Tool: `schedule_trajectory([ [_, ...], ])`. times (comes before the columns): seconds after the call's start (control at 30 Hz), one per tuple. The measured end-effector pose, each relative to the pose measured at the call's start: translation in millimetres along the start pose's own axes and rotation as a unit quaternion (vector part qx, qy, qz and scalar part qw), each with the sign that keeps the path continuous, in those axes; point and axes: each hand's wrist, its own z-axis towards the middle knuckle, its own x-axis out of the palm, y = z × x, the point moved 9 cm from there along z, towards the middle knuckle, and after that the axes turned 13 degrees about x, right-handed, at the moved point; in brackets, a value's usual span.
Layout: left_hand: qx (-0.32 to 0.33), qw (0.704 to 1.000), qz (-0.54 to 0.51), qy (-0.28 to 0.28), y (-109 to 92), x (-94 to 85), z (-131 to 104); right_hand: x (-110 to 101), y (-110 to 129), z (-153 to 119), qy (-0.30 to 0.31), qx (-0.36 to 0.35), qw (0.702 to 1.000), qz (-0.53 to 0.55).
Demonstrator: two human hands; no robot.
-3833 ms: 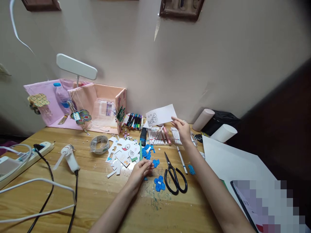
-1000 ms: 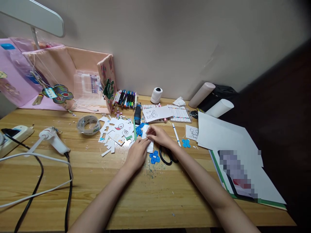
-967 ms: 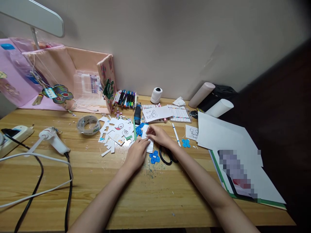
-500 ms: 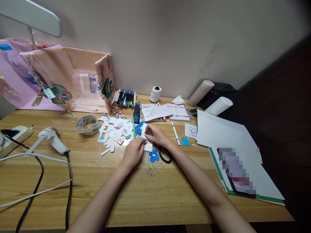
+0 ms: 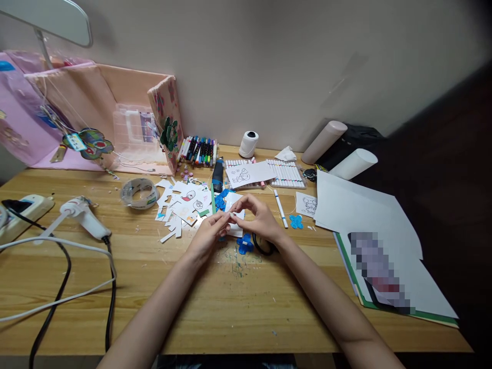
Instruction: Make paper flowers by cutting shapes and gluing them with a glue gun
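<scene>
My left hand (image 5: pixel 209 233) and my right hand (image 5: pixel 258 218) meet over the middle of the wooden table, fingertips pinched together. Between them is something small and whitish, too small to name. Beneath and behind the fingers lies a white sheet (image 5: pixel 238 228), partly hidden. One blue flower-shaped piece (image 5: pixel 245 244) with a small white strip on it lies just in front of my hands. More blue pieces (image 5: pixel 220 199) show behind them. A black ring-shaped handle (image 5: pixel 261 248) is partly under my right wrist.
White paper scraps (image 5: pixel 180 205) and a tape roll (image 5: pixel 139 194) lie left. Markers (image 5: pixel 199 151), a thread spool (image 5: pixel 249 144) and a drawing (image 5: pixel 249 174) stand or lie behind. Large white sheets (image 5: pixel 361 205) are right; a white glue gun (image 5: pixel 86 219) with cables lies far left.
My hands have lifted slightly off the white sheet and their fingertips have come together around something small. The camera view has shifted a little.
</scene>
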Motion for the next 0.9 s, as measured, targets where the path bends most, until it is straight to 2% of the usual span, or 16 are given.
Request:
schedule_trajectory([
  [0.37,0.021,0.999,0.009,-0.033,-11.5,-5.3,-0.5,-7.7,11.6,-1.7,0.026,0.037,0.999,0.03],
  [0.9,0.051,0.998,0.014,-0.026,-21.2,-2.0,-1.5,-1.1,9.2,-2.6,0.041,0.053,0.998,0.005],
])
